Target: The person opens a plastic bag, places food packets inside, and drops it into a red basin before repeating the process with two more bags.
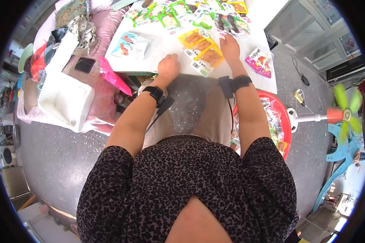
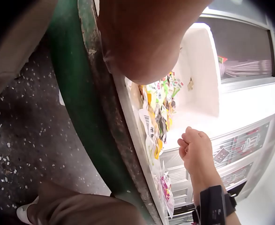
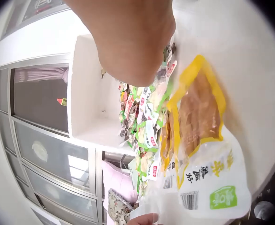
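My left hand (image 1: 168, 66) is at the table's near edge, fingers loosely curled with nothing seen in them. My right hand (image 1: 230, 47) is over the table, just right of the yellow-edged snack packets (image 1: 211, 56). In the left wrist view, the fingers of that right hand (image 2: 196, 147) are loosely bent and show no item. A large yellow-and-white packet (image 3: 200, 112) with brown food inside lies close by in the right wrist view. Dark-food packets (image 1: 227, 23) lie just beyond the right fingertips. In both wrist views, the wearer's own hand is mostly hidden behind the wrist.
Green-edged packets (image 1: 168, 19) spread over the far part of the white table (image 1: 158, 40). A blue-white packet (image 1: 129, 45) lies left, a pink one (image 1: 258, 62) right. A white foam box (image 3: 93, 108) stands behind. Below right is a red basin (image 1: 287, 125) of packets, beside a fan (image 1: 346, 114).
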Demonstrator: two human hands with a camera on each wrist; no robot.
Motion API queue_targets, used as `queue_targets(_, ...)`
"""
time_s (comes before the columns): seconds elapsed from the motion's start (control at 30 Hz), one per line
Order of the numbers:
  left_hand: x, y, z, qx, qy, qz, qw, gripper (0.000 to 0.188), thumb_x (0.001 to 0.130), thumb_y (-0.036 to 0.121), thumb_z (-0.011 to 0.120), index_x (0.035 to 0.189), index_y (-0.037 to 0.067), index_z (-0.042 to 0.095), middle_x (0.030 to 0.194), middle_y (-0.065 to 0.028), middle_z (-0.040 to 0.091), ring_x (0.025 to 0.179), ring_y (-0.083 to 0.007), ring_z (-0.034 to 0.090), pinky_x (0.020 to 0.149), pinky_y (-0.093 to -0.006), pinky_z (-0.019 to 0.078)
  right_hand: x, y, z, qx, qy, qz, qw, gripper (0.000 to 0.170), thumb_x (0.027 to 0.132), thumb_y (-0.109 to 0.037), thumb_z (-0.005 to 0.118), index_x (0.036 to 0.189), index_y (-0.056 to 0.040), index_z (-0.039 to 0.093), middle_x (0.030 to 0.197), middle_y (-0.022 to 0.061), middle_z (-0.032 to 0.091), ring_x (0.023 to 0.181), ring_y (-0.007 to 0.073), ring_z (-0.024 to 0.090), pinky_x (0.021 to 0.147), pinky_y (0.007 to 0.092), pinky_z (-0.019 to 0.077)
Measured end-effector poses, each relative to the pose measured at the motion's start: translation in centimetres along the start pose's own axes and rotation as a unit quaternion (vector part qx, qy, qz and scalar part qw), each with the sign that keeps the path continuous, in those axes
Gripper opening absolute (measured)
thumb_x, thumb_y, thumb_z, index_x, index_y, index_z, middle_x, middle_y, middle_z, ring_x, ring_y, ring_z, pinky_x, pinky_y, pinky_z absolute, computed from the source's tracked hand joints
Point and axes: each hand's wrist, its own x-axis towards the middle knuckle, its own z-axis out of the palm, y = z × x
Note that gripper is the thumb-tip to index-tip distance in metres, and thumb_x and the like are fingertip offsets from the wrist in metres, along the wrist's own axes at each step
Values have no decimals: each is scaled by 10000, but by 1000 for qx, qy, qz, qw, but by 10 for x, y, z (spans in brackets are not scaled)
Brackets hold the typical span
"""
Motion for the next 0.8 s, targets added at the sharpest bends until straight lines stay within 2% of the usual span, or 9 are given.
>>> queue_targets(0.07,0,3,-4,5,-41,-20,999,190,681,119,454,849,52,513,772,-143,530,716,-304,521,634,-393,423,-18,-13,-17,138,-48,74,987,158,725,-185,531,788,-40,519,672,88,556,634,212,540,549,290,418)
queue_targets(0.13,2,1,-2,13,-42,-19,999,187,682,120,455,846,52,514,768,-143,531,710,-305,522,630,-394,424,-57,-33,-38,405,-185,286,849,168,742,-190,528,799,-34,504,632,59,543,582,151,521,481,248,401)
queue_targets(0.2,2,0,-1,13,-39,-17,999,184,684,121,455,842,50,515,764,-143,532,703,-308,523,628,-395,425,-118,-49,-34,467,-197,305,806,199,755,-210,525,809,-22,490,657,42,525,555,115,491,448,219,378)
queue_targets(0.27,1,2,-3,5,-36,-15,999,181,685,122,454,838,48,515,760,-144,534,695,-310,523,628,-397,425,-149,-75,-43,562,-178,463,662,259,753,-231,536,861,-7,460,725,68,513,573,138,491,472,247,396)
queue_targets(0.4,-1,5,-6,-13,-46,-28,998,153,693,130,453,802,39,511,752,-151,534,690,-318,522,626,-401,422,-169,-47,4,525,-203,382,733,230,733,-201,540,839,-19,447,724,88,493,610,186,505,502,280,409)
queue_targets(0.63,-14,15,-15,-43,-64,-16,997,106,693,133,440,726,39,477,724,-152,517,688,-330,516,606,-422,411,-171,-29,32,538,-136,414,721,242,773,-186,504,916,-23,396,828,102,480,675,195,520,521,306,423)
queue_targets(0.7,-20,19,-16,-52,-69,-12,996,109,699,135,437,728,38,478,727,-154,518,690,-332,516,607,-424,410,-176,-28,25,576,-110,444,677,258,776,-186,502,933,-21,382,845,104,476,701,204,518,540,316,423)
queue_targets(0.77,-22,25,-15,-65,-67,-12,996,112,704,137,434,730,37,479,730,-157,519,691,-334,515,607,-426,408,-154,-59,-16,645,-58,535,542,287,777,-197,508,955,-20,367,863,105,473,732,214,515,562,327,422)
queue_targets(0.8,-25,29,-15,-73,-70,-8,995,113,705,138,434,731,37,479,731,-157,520,691,-333,515,607,-425,408,-154,-61,-18,638,-72,551,534,297,778,-204,508,961,-18,364,872,105,470,744,217,512,570,331,420)
